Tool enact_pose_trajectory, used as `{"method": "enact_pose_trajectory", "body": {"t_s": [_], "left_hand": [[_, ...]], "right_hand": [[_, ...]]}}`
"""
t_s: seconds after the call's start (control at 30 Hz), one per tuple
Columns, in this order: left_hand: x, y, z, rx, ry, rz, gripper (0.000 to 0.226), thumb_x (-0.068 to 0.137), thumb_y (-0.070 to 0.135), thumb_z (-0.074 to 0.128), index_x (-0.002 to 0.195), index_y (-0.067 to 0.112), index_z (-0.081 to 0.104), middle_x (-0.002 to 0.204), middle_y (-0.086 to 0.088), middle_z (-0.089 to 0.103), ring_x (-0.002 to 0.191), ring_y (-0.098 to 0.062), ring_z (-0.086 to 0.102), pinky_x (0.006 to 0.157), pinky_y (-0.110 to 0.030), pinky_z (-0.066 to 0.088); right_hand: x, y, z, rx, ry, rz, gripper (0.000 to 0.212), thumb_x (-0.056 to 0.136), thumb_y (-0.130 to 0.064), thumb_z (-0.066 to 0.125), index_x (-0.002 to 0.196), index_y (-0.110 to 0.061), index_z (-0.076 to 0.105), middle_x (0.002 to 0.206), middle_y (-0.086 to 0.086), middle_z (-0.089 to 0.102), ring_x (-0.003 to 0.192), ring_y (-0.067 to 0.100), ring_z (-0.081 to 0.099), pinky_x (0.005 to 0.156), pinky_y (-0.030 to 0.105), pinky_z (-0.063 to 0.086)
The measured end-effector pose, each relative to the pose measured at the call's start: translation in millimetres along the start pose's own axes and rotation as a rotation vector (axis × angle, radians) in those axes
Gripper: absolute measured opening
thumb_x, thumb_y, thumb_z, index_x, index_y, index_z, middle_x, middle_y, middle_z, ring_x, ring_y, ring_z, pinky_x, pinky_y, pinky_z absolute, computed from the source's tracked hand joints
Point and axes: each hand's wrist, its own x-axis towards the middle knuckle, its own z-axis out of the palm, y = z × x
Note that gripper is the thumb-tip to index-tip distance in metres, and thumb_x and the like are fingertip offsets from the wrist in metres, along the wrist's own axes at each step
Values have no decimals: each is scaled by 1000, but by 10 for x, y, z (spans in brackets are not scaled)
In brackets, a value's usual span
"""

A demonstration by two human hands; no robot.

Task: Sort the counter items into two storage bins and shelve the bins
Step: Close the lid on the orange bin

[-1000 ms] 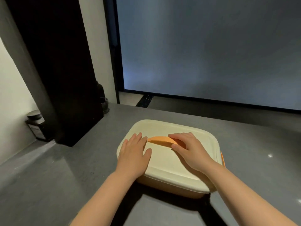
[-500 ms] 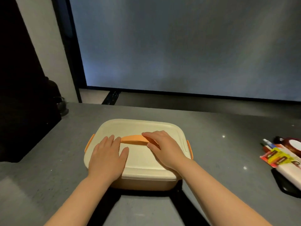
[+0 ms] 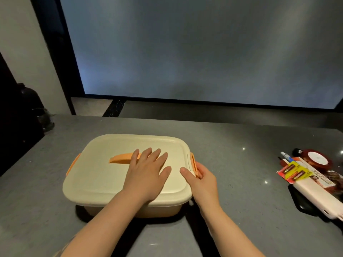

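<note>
A cream storage bin (image 3: 104,179) with its lid on stands on the grey counter in front of me. It has an orange lid handle (image 3: 120,158) and orange side latches (image 3: 193,162). My left hand (image 3: 146,171) lies flat on the lid, fingers straight, covering the handle's right end. My right hand (image 3: 202,178) is at the bin's right edge, thumb on the lid corner and fingers curled round the right latch. At the right edge of the counter lie a battery pack (image 3: 293,173), a red tape roll (image 3: 315,160), a white box (image 3: 315,197) and a pen (image 3: 285,157).
The counter (image 3: 241,182) ends at a far edge, with a dark ledge and a large grey screen behind it. A dark cabinet and a black jar (image 3: 31,102) stand at the left. A black flat object (image 3: 304,204) lies under the white box.
My left hand slid rightward across the lid onto the handle's right end. My right hand left the handle and moved to the right latch. The view shifted right, showing more loose items.
</note>
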Motion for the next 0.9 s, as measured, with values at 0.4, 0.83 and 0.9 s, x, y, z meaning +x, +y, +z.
{"method": "enact_pose_trajectory", "body": {"t_s": [0.4,0.83,0.9], "left_hand": [[-114,-241,-170,-327,244,-156,42,98,38,38,140,36,38,154,13,25,144,-7,11,117,-33,-5],[-587,-1374,-273,-1014,309,-750,34,86,30,64,118,18,59,115,-1,65,93,-12,60,68,-19,46],[-590,-1311,-293,-942,382,-718,36,87,24,63,122,18,60,117,2,65,88,-7,57,60,-10,40]], "right_hand": [[-45,-243,119,-976,-121,-318,66,93,-52,47,148,-27,23,154,0,31,141,21,28,112,34,28],[-136,-349,1097,-1213,-541,-644,64,89,-70,23,147,-48,7,160,-13,2,148,15,-4,118,44,-5],[-138,-348,1096,-1229,-554,-638,63,90,-70,21,147,-48,7,160,-13,3,148,15,-4,119,45,-4]]}}
